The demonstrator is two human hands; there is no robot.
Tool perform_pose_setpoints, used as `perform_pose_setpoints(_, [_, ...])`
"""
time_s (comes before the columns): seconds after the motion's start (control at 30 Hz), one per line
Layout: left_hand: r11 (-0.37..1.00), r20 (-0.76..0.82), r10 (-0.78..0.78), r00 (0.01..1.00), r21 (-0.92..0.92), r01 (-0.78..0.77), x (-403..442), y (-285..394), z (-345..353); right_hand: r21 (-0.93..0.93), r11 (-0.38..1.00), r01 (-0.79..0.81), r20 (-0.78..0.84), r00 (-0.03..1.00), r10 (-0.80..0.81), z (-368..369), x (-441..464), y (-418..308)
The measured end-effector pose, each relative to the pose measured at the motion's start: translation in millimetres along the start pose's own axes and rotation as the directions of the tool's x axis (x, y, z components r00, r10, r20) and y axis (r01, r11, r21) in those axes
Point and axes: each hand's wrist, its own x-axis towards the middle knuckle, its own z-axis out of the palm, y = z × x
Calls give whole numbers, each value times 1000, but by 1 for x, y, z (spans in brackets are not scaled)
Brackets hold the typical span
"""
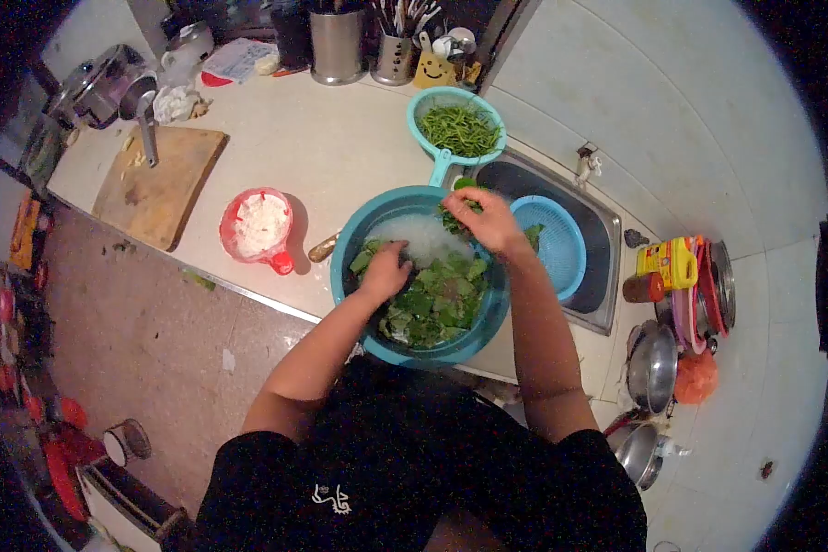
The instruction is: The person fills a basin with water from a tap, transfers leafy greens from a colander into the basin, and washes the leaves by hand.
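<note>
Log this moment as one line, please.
left hand: in basin, at leafy greens | right hand: holding leaves over basin | green strips: in colander

A teal basin (492,317) is filled with leafy greens (437,299) — a few leaves (453,220) are pinched by the right hand (488,223) on the far side, the left hand (389,270) lowered at left. Green pods (458,127) are held in a colander (441,168) beyond.
</note>
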Motion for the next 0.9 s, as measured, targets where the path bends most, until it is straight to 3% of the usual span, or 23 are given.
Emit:
perform_pose_setpoints(0.03, [1000,1,0,1000,-4,0,-1,1,-1,1,1000,-1,0,1000,1,-3,-1,-2])
perform_pose_setpoints(0.1, [1000,3,0,1000,-7,0,-1,0,-1,55,980,189,-103,978,-183,-9,-5,-10])
perform_pose_setpoints(0.13, [1000,-1,8,1000,-4,-8,-1,-1,-1,141,988,58,-64,997,-50,-15,-17,-36])
perform_pose_setpoints(0.17, [1000,-7,16,1000,-1,-16,-1,-2,0,142,988,58,-64,997,-50,-18,-23,-43])
perform_pose_setpoints(0.27, [1000,-4,8,1000,10,-8,-2,-1,-1,126,978,166,-123,981,-151,-19,-29,-47])
perform_pose_setpoints(0.33, [1000,-1,18,1000,12,-18,-2,-2,-1,5,946,323,-245,918,-313,-11,-27,-35])
perform_pose_setpoints(0.47, [1000,14,-15,1000,26,15,0,-2,1,-63,957,283,-331,899,-287,37,-26,22])
perform_pose_setpoints(0.53, [1000,-16,7,1000,10,-7,1,2,-2,-286,958,31,-22,999,-39,51,-25,52])
perform_pose_setpoints(0.63, [999,-19,-40,999,-32,40,-3,4,-6,-129,989,73,-138,986,-91,47,-30,47])
perform_pose_setpoints(0.67, [996,8,-78,997,-49,78,-1,7,-6,-145,970,194,-209,952,-221,41,-33,37])
perform_pose_setpoints(0.77, [996,-55,-52,997,-78,47,1,13,-4,-102,969,226,-274,930,-246,41,-33,38])
perform_pose_setpoints(0.8, [996,-52,-49,997,-77,45,1,16,-4,-144,966,215,-179,954,-239,47,-32,52])
perform_pose_setpoints(0.83, [996,-84,-27,996,-90,19,0,19,-6,-143,966,214,-181,954,-238,51,-35,64])
perform_pose_setpoints(0.9, [995,-123,-3,992,-99,-9,1,18,-9,-319,937,142,-143,970,-196,51,-43,73])
